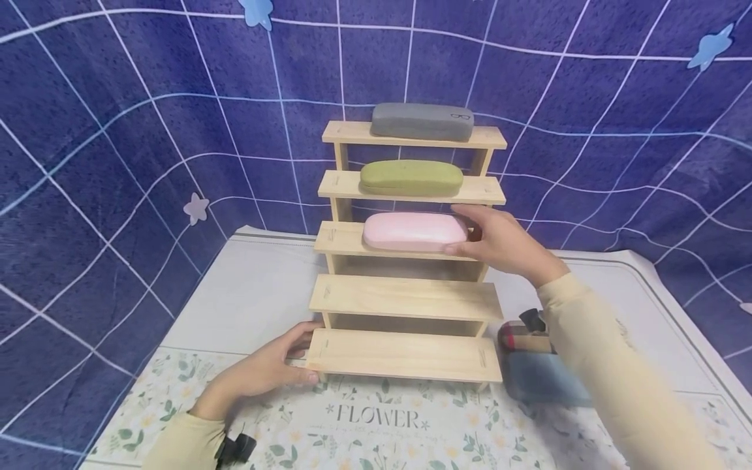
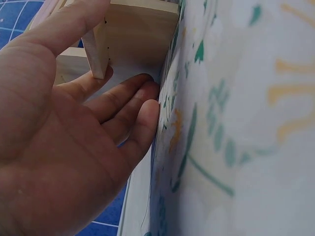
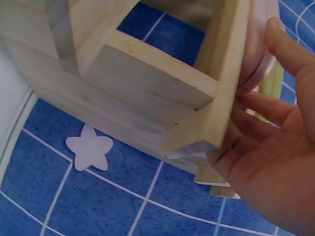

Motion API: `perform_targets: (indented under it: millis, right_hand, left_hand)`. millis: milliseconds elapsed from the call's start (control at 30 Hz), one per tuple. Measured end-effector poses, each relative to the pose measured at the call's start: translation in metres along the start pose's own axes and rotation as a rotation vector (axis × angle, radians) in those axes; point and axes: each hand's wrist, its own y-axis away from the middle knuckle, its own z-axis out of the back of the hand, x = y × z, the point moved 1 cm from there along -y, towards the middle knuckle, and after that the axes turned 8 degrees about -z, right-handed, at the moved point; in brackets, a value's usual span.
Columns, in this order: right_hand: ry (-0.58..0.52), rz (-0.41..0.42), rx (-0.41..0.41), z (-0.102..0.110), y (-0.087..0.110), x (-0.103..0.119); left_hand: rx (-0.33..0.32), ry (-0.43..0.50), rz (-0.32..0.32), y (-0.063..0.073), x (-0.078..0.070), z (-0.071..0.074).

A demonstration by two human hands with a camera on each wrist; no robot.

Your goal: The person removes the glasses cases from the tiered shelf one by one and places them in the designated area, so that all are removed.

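Observation:
A stepped wooden display rack (image 1: 405, 297) stands on the white and floral mat. On its middle step lies a pink glasses case (image 1: 414, 232). My right hand (image 1: 502, 241) grips the right end of that case, thumb in front and fingers behind. In the right wrist view the thumb presses on the pink case (image 3: 256, 46) beside the step's edge. Down at the lowest step, my left hand (image 1: 264, 365) holds the rack's left end between thumb and index finger. The left wrist view shows its other fingers (image 2: 125, 105) loosely bent beside the rack's leg.
A green glasses case (image 1: 411, 178) rests on the second step from the top, a grey glasses case (image 1: 422, 122) on the top step. Right of the rack lie a blue case (image 1: 543, 377) and a plaid case (image 1: 519, 336), partly behind my right sleeve. A blue gridded cloth (image 1: 176, 117) hangs behind.

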Motion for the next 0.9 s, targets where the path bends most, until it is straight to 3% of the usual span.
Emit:
perform_targets:
  millis: [267, 633, 900]
  right_hand:
    - [-0.077, 0.002, 0.008, -0.007, -0.004, -0.008]
    - [-0.152, -0.07, 0.023, 0.013, 0.015, -0.035]
    - [-0.284, -0.161, -0.045, 0.023, 0.023, -0.064]
  left_hand:
    - [0.0, 0.002, 0.016, 0.0, -0.003, -0.001]
    - [0.004, 0.001, -0.012, 0.0, -0.001, -0.002]
    - [0.001, -0.021, 0.005, 0.0, -0.003, -0.002]
